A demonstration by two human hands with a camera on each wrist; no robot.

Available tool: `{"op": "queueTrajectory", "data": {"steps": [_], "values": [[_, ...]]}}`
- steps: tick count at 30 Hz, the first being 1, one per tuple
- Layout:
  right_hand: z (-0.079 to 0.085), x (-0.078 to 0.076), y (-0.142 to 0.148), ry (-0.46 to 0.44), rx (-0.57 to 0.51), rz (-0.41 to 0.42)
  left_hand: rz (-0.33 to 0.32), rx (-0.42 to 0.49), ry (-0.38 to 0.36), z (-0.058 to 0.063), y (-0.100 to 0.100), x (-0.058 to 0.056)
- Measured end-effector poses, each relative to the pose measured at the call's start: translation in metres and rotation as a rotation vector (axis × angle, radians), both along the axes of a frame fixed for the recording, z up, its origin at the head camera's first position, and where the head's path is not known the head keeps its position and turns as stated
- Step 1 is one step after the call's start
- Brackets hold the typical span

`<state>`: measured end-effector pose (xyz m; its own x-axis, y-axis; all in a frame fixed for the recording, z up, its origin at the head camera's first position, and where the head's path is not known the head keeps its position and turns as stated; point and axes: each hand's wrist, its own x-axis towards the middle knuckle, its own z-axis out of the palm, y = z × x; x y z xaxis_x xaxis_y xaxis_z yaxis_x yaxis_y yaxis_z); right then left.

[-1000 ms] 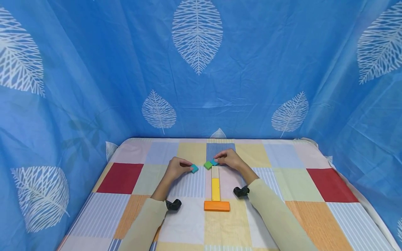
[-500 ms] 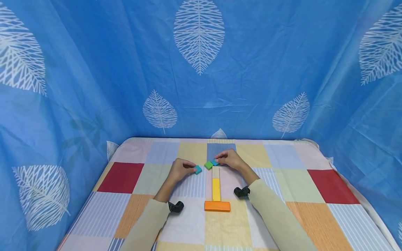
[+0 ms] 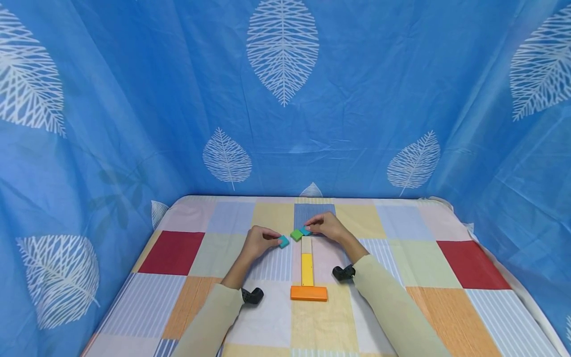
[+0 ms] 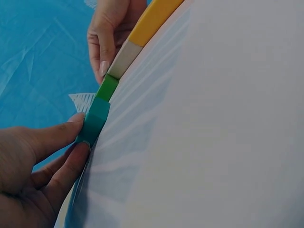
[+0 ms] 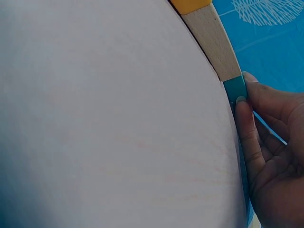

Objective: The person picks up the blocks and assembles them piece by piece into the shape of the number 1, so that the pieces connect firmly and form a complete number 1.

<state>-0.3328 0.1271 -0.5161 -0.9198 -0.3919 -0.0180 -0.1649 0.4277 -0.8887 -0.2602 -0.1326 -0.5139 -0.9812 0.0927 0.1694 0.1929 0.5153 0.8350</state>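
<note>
My left hand (image 3: pixel 258 241) pinches a small teal block (image 4: pixel 96 118) between thumb and fingers, just left of a green block (image 3: pixel 296 235). On the other side, my right hand (image 3: pixel 329 226) pinches a second teal block (image 5: pixel 235 88) that sits against the green one. Both of these meet the far end of a pale wooden block (image 3: pixel 306 244). From there a yellow block (image 3: pixel 307 269) continues the line toward me. Its near end reaches an orange block (image 3: pixel 309 293) that lies crosswise.
A patchwork cloth (image 3: pixel 250 332) covers the table. Blue curtains (image 3: pixel 339 124) with white leaf prints rise behind it and at both sides. Each wrist wears a black camera mount, one on the left (image 3: pixel 253 296) and one on the right (image 3: pixel 343 273).
My left hand has moved right with its teal block, closer to the green block. The right hand stays at its teal block, and the other blocks have not moved.
</note>
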Motion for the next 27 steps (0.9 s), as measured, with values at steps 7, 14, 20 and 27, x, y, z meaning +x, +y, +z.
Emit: {"op": "queueTrajectory", "data": {"steps": [7,14,20,27], "values": [[0.000,0.000,0.000,0.001,-0.009,0.002,0.013,0.011,0.006,-0.002,0.006,0.001],[0.002,0.001,-0.001,-0.024,-0.032,0.007,0.004,0.015,0.037,-0.003,0.008,0.001],[0.001,0.001,-0.002,-0.035,-0.030,-0.007,-0.013,0.028,0.053,-0.001,0.010,0.003],[0.000,0.000,-0.002,-0.033,-0.020,-0.014,-0.004,0.030,0.063,0.001,0.016,0.005]]}}
